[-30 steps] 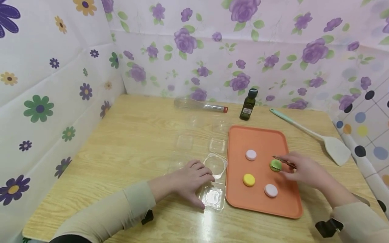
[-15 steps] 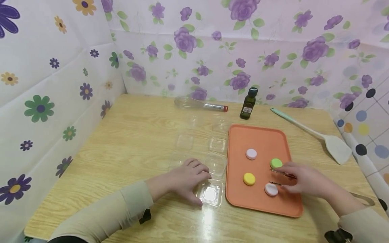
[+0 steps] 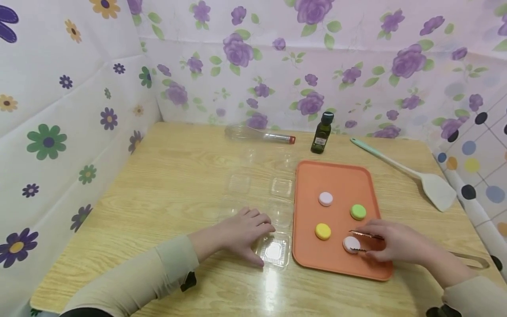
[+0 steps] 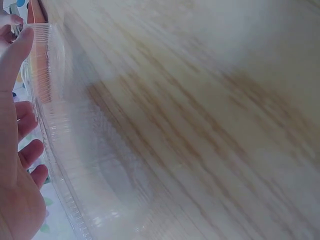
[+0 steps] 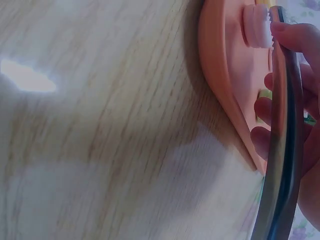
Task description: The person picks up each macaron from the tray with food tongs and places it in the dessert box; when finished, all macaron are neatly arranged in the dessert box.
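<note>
Metal tongs (image 3: 367, 234) with serrated tips are held in my right hand (image 3: 392, 241), thumb on one arm, fingers on the other. Their spread arms reach over the near pale pink macaron (image 3: 350, 244); one tip overlaps it in the head view. The right wrist view shows a tip beside the pink macaron (image 5: 257, 27); contact is unclear. A green macaron (image 3: 358, 212), a yellow one (image 3: 322, 231) and another pale pink one (image 3: 325, 199) lie on the orange tray (image 3: 336, 178). Spread and relaxed, my left hand (image 3: 246, 233) rests on a clear plastic macaron box (image 3: 274, 250).
Behind the box lies a whisk (image 3: 259, 134). A dark green bottle (image 3: 321, 134) stands beyond the tray. To the right is a white spatula (image 3: 435, 189) with a mint handle. Flowered sheets (image 3: 277, 66) bound the wooden table (image 3: 170, 176) at the back and left.
The tongs have left the green macaron and moved toward me to the near pale pink one. The green macaron stays on the tray. My left hand has barely shifted.
</note>
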Motion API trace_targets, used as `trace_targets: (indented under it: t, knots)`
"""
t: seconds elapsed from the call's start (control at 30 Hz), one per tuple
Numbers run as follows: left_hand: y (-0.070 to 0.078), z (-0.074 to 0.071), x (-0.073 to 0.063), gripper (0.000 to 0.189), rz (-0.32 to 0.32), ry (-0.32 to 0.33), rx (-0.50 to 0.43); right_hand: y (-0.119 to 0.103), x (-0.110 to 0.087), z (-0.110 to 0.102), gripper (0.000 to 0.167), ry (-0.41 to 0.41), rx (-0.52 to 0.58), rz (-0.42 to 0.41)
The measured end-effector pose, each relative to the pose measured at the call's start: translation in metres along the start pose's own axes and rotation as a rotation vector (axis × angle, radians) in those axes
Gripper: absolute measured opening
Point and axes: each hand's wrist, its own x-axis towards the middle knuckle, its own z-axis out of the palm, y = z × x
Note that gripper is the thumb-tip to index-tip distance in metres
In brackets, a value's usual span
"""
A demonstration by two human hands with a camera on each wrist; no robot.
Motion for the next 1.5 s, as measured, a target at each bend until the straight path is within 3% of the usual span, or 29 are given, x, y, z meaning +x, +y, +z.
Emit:
trace_targets:
  t: [0.4,0.7,0.9,1.3,1.5]
  knots:
    - [0.0,-0.002,-0.001,0.085,0.004,0.021,-0.011,-0.002,0.004,0.004,0.043,-0.06,-0.073,0.008]
    - [0.002,-0.001,-0.002,0.086,-0.015,0.028,-0.038,-0.009,0.012,0.004,0.04,-0.026,-0.077,0.01]
    - [0.003,0.0,-0.003,0.089,-0.027,0.023,-0.088,-0.021,0.028,0.0,0.04,-0.037,-0.061,-0.006]
    - [0.007,0.001,-0.004,0.087,-0.067,0.028,-0.127,-0.063,0.067,0.004,0.041,0.029,0.001,-0.173]
    - [0.008,0.002,-0.005,0.086,-0.068,0.049,-0.129,-0.078,0.08,0.006,0.041,0.012,0.004,-0.183]
